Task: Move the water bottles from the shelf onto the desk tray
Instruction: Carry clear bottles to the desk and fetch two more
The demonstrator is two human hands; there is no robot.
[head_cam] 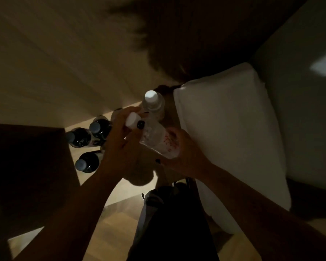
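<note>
Dim shelf (120, 193) at frame centre: both hands, left hand (120, 147) and right hand (184, 153), grip one tilted water bottle (154, 138), cap toward upper left.

The hands (151, 146) hide the tilted bottle's (154, 136) base and neck.

Dim room seen from above. A pale wall (55, 53) fills the upper left, crossed by a broad dark shadow (186, 44) toward the upper right. A white cushion (230, 129) lies at right, beside a grey-green surface (299, 119) bearing a bright patch of light (324, 65). Light wooden floor (109, 228) shows below; a dark panel (26, 166) occupies the left.
</note>
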